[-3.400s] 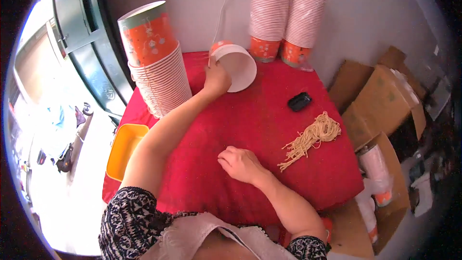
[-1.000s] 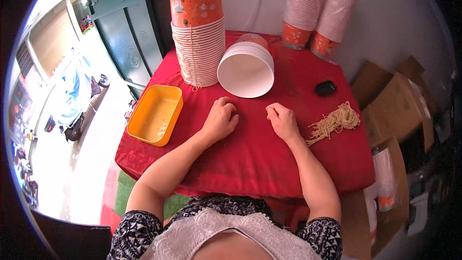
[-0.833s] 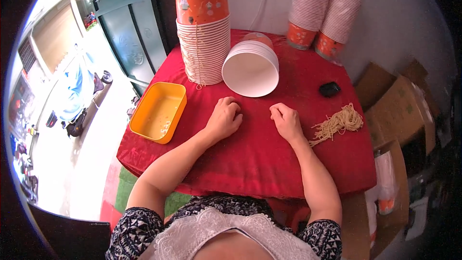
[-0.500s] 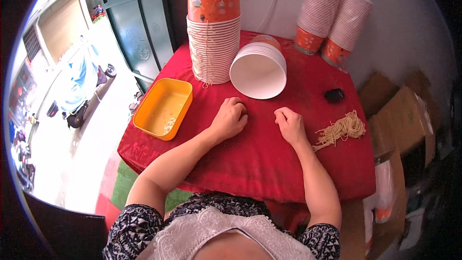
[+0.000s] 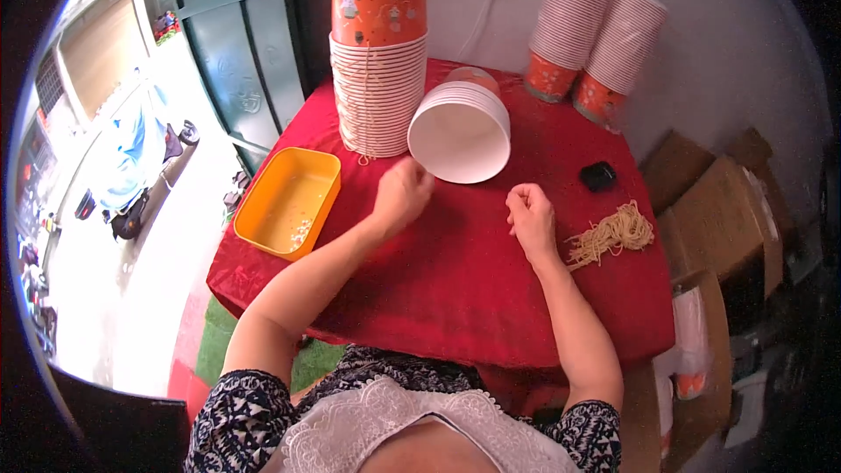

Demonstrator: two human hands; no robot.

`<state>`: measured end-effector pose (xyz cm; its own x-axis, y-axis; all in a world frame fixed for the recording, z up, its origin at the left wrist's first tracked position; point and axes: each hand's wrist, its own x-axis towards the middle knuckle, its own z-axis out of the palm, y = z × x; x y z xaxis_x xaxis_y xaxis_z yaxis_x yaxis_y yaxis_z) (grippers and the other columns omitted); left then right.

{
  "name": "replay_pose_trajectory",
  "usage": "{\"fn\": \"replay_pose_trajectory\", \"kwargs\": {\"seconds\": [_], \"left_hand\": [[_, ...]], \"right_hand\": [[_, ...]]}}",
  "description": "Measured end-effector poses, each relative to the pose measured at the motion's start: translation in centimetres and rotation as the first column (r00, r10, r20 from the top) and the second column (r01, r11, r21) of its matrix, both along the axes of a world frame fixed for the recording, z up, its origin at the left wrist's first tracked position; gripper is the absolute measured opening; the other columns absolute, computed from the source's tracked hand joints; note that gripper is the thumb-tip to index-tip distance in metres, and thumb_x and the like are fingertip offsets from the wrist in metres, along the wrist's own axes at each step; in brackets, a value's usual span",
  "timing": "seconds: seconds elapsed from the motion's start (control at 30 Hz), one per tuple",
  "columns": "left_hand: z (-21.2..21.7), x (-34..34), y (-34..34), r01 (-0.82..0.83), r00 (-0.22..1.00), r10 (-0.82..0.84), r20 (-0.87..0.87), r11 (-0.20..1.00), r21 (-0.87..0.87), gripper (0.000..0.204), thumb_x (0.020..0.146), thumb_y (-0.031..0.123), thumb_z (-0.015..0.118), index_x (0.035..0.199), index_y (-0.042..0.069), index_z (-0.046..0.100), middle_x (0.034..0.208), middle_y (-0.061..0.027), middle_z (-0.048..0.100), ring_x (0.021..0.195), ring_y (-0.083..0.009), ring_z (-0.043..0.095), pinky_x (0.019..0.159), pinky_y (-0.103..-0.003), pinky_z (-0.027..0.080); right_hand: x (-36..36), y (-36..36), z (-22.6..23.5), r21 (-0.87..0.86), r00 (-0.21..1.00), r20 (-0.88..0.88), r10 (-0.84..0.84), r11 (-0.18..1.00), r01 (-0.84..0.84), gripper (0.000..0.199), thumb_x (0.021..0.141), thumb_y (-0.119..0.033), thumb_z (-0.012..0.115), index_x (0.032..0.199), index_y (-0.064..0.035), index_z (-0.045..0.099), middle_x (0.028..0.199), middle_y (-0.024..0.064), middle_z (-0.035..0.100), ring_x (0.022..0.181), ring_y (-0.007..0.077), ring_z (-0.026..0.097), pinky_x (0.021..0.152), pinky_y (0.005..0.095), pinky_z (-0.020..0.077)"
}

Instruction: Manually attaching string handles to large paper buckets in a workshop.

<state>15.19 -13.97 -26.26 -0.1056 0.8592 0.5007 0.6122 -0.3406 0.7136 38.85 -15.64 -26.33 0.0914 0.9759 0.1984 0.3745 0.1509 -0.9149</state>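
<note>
My left hand point(image 5: 403, 196) is closed above the red cloth, its fingertips close to the rim of a white paper bucket point(image 5: 462, 136) lying on its side. I cannot tell if it touches the rim. Several such buckets are nested in that lying stack, with the open mouth facing me. To its right, my right hand point(image 5: 532, 221) has its fingers curled into a pinch. Whatever either hand holds, if anything, is hidden. Behind the left hand rises a tall stack of paper buckets point(image 5: 378, 88), wound with pale string, the top one orange and green.
A yellow plastic tray point(image 5: 250, 226) with small white bits is at the left. Right of my right hand lie a bundle of beige strings point(image 5: 624, 229) and a small black object point(image 5: 598, 176). Two wrapped bucket stacks point(image 5: 574, 13) lean at the wall; cardboard boxes point(image 5: 714, 219) stand beside the table.
My left hand has lifted and moved slightly away from me, toward the lying buckets. The right hand has turned and risen a little. The whole view has shifted slightly.
</note>
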Motion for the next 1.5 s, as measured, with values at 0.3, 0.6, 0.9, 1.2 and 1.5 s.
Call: {"fn": "replay_pose_trajectory", "kwargs": {"seconds": [0.3,0.6,0.9,1.2,1.5], "left_hand": [[1.1,1.1,3.2,-0.286,0.936,0.294,0.193,0.956,-0.069,0.034,0.08,0.022,0.073,0.092,-0.002,0.052,0.082,-0.0194,0.061,0.077,-0.0357,0.062,0.071,-0.043,0.049],[-1.0,0.6,4.9,-0.293,0.931,0.271,0.244,0.955,0.054,0.023,0.086,0.018,0.068,0.088,-0.002,0.056,0.078,-0.0141,0.061,0.072,-0.0254,0.059,0.071,-0.037,0.049],[-1.5,1.4,4.6,-0.233,0.953,0.18,0.243,0.949,0.212,0.011,0.086,0.009,0.062,0.089,-0.001,0.057,0.078,-0.016,0.06,0.07,-0.0297,0.061,0.066,-0.039,0.049],[-0.2,1.1,2.5,-0.127,0.985,0.103,0.141,0.977,0.171,0.024,0.08,0.005,0.054,0.102,0.001,0.063,0.084,-0.0183,0.059,0.075,-0.033,0.06,0.071,-0.04,0.049],[3.2,-0.3,-2.2,0.071,0.972,-0.136,0.191,0.947,0.312,0.035,0.084,0.008,0.056,0.117,-0.003,0.057,0.091,-0.0121,0.059,0.076,-0.0205,0.059,0.07,-0.031,0.048]], "right_hand": [[-0.5,4.0,0.2,0.414,0.974,0.176,-0.143,0.908,0.059,0.026,0.084,-0.018,0.07,0.091,-0.002,0.051,0.075,0.0087,0.055,0.065,0.021,0.055,0.061,0.0361,0.0469],[-1.9,5.7,-0.5,0.527,0.937,0.241,-0.252,0.845,0.091,0.022,0.085,-0.016,0.067,0.087,-0.002,0.05,0.076,0.0134,0.057,0.069,0.0306,0.059,0.061,0.0417,0.0461],[-2.8,5.6,-0.3,0.433,0.912,0.232,-0.337,0.876,0.214,0.013,0.083,-0.008,0.061,0.084,-0.0003,0.051,0.074,0.0189,0.059,0.069,0.0371,0.061,0.062,0.0455,0.0469],[-2.7,3.9,0.3,0.387,0.927,0.283,-0.245,0.914,0.123,0.029,0.08,-0.011,0.051,0.104,0.0015,0.059,0.091,0.0263,0.064,0.085,0.0427,0.064,0.074,0.0477,0.0511],[-1.9,-1.8,3.5,0.305,0.997,0.07,0.021,0.952,-0.042,0.047,0.083,-0.009,0.044,0.128,0.0035,0.048,0.096,0.0193,0.067,0.083,0.0344,0.066,0.076,0.0419,0.0524]]}}
